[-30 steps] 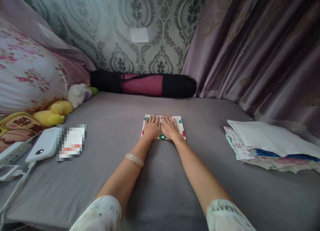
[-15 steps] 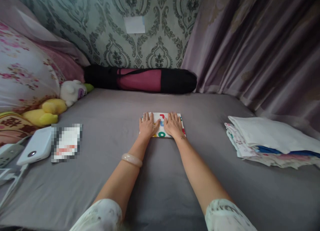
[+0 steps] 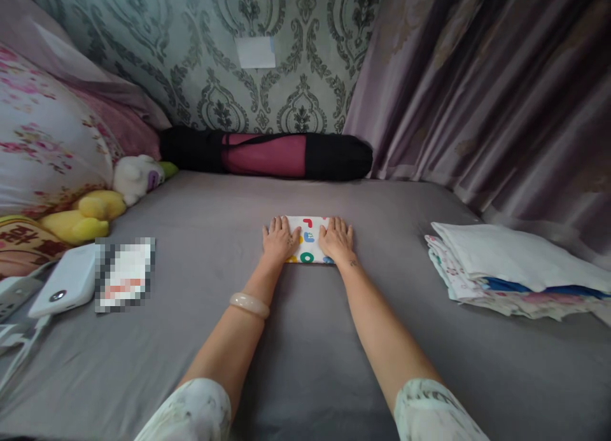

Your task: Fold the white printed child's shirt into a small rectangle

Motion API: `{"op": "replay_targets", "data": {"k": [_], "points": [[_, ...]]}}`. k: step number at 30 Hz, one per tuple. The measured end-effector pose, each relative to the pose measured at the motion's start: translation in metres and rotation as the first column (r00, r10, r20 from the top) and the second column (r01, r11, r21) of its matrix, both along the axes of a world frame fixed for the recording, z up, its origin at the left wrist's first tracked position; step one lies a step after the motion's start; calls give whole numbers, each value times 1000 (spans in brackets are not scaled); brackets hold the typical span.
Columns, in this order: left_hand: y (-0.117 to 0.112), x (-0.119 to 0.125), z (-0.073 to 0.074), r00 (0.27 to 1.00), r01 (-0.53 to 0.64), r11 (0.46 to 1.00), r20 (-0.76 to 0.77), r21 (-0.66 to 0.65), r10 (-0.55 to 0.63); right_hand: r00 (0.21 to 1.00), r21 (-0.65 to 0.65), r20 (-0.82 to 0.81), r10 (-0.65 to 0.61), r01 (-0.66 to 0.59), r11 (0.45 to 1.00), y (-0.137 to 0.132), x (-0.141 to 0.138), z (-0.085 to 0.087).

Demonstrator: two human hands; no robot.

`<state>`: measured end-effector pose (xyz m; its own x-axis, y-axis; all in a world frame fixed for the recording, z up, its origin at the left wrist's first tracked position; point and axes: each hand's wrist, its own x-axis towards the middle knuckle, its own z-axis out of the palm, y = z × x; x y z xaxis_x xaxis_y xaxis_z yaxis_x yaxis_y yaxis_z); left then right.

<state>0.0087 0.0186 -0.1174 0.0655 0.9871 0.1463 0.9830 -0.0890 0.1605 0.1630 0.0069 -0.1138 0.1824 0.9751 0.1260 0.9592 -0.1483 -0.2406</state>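
Observation:
A folded white cloth with colourful letter-like prints lies flat on the grey bed sheet in front of me. My left hand rests palm down over its left edge, fingers stretched forward and the thumb angled inward. Over the right edge lies my right hand, also palm down with fingers apart. Both hands are open and press on the cloth rather than grip it. The cloth's left and right ends are covered by my hands. A pale bangle circles my left forearm.
To the right sits a stack of folded cloths. On the left are a white power bank with a cable, a blurred packet, a yellow plush toy and a white plush. A black and maroon long bag lies along the wall.
My hands have slid apart towards the cloth's two sides, showing more of its printed middle. The view has shifted slightly.

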Motion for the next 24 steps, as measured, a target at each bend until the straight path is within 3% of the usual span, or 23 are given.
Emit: {"op": "replay_targets", "data": {"k": [5,9,12,17,24], "points": [[-5,5,8,998,64,993,-21,104,-62,981,105,40,191,-194,975,-6,-13,9],[-6,4,3,996,90,994,-15,55,-89,957,102,44,286,-289,952,-13,-30,9],[-4,1,-4,996,87,996,12,-8,-87,953,87,37,299,-301,950,-16,-35,5],[-2,-3,-11,995,98,995,2,-4,-98,959,82,23,281,-282,956,-17,-34,-2],[-13,7,3,996,80,993,-31,85,-78,959,57,-5,283,-282,958,-14,-32,1]]}}
